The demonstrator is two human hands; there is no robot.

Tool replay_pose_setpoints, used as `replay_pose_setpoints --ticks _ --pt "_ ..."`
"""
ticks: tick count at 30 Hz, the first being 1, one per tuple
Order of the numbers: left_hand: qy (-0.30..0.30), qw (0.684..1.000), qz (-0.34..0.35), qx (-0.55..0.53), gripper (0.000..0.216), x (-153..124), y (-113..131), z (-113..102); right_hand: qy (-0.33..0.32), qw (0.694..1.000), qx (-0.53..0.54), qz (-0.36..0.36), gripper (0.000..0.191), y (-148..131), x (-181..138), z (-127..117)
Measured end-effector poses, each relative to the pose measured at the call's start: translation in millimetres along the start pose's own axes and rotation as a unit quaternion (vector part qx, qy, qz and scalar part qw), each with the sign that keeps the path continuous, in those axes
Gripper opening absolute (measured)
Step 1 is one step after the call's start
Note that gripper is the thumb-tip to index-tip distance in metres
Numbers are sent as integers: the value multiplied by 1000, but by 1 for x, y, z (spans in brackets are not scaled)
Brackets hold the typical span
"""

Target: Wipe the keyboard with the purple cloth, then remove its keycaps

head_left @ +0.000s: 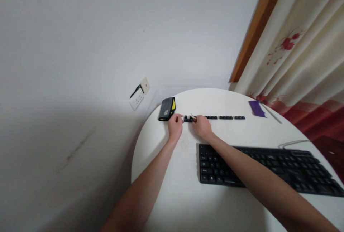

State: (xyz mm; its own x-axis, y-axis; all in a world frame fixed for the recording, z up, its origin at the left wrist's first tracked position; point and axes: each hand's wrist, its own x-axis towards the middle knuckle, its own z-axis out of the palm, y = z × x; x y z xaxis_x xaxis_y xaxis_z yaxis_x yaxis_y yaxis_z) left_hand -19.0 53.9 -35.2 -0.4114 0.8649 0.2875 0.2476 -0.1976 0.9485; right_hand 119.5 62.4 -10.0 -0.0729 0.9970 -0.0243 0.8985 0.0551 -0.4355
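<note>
A row of loose black keycaps (225, 117) lies across the far part of the white round table (166, 203). At the row's left end, my left hand (175, 127) is closed in a pinch. A small whitish bit shows at its fingertips, too small to name. Just to the right, my right hand (202, 126) is closed round a small thing with a pale, thin tip and some dark red, its kind unclear. Both hands are close to the leftmost keycaps (186, 118), which the fingers partly hide. Below my right forearm lies a black keyboard (215, 169) whose top row of keys looks bare.
A dark grey pouch with yellow lining (167, 108) lies beyond my left hand. Toward the right are a purple cloth (257, 108) and a thin pale stick (271, 113). The keyboard's cable (295, 141) curves behind it. Wall sockets (137, 98) are at the left, a curtain (295, 53) at the right.
</note>
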Motion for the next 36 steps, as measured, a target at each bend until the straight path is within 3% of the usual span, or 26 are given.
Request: replay_pose_setpoints --ticks 27,32,36 --pt "16 999 1 34 17 3 -11 -2 4 1000 29 2 21 4 -1 1" --pt "19 999 0 36 18 2 -9 -2 18 998 60 -9 20 4 -3 -18" --pt "21 999 1 35 17 1 -7 -2 37 992 113 -43 39 11 -7 -50"
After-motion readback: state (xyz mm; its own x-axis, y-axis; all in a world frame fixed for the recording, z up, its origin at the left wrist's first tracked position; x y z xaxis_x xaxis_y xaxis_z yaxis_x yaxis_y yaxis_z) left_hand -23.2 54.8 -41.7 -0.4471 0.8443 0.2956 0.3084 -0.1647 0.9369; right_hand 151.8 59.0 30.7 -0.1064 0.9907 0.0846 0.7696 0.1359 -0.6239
